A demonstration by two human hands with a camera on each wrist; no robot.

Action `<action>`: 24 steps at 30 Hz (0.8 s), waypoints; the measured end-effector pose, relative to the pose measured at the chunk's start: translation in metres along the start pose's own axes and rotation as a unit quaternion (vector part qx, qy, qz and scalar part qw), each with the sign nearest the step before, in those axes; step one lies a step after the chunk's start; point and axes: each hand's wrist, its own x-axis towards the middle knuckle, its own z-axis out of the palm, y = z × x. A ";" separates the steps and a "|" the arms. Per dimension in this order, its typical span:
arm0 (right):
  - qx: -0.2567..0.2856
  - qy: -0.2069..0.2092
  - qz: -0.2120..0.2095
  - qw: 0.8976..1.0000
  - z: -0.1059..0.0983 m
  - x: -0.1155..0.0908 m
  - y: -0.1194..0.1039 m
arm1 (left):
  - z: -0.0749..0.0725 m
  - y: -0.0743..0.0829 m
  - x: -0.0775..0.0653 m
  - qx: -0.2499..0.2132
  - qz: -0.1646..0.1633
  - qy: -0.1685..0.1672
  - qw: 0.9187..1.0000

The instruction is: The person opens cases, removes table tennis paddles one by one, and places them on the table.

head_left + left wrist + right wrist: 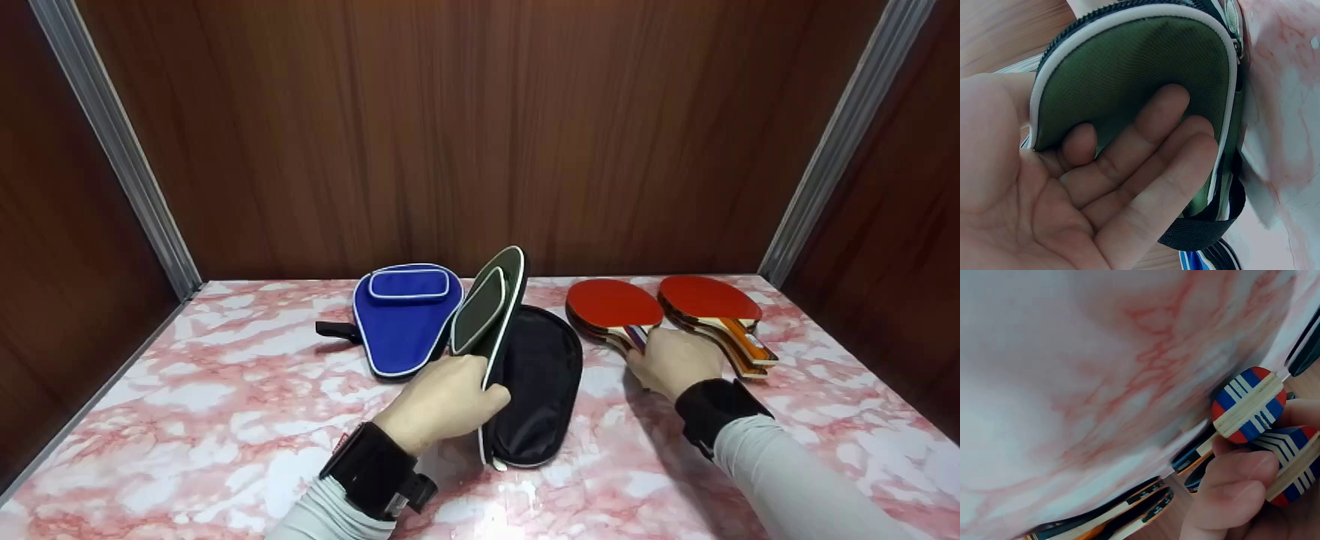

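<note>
My left hand [448,396] holds up the flap of a dark green paddle case [484,311] with white piping. Its black inside [536,382] lies spread beside the flap. In the left wrist view the fingers [1151,174] lie against the green cloth. On the right, my right hand [679,361] grips the handle of a red table tennis paddle [615,302] on top of a stacked pair. Striped blue, white and red handle ends show in the right wrist view, the upper handle [1294,464] behind my fingertips and the other [1248,405] nearer the table.
A blue paddle case [409,330] with a black strap lies left of the green one. Further right rests another stack of red paddles [709,298] with orange handles. Wooden panels [480,135] enclose the marbled table [247,420] at back and sides.
</note>
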 end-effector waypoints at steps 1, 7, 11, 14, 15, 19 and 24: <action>-0.002 0.003 -0.003 1.000 0.000 0.000 -0.001 | 0.000 0.000 0.000 0.000 0.001 0.000 1.000; -0.010 0.005 -0.004 1.000 0.000 -0.001 -0.001 | -0.001 0.000 0.000 0.000 0.000 -0.002 1.000; -0.008 0.003 -0.001 1.000 0.001 0.000 -0.001 | -0.001 0.000 0.001 0.002 0.000 -0.003 1.000; -0.003 -0.005 0.003 1.000 0.002 0.002 0.000 | -0.001 0.001 0.001 0.006 0.002 0.000 1.000; -0.002 -0.008 0.006 1.000 0.003 0.002 0.000 | -0.001 0.001 0.001 0.007 0.003 0.001 1.000; 0.004 -0.012 0.009 1.000 0.004 0.000 -0.001 | 0.001 0.003 0.000 0.007 0.011 0.013 1.000; 0.008 0.019 -0.002 1.000 0.001 -0.010 -0.001 | 0.006 0.006 0.000 0.005 0.023 0.023 0.999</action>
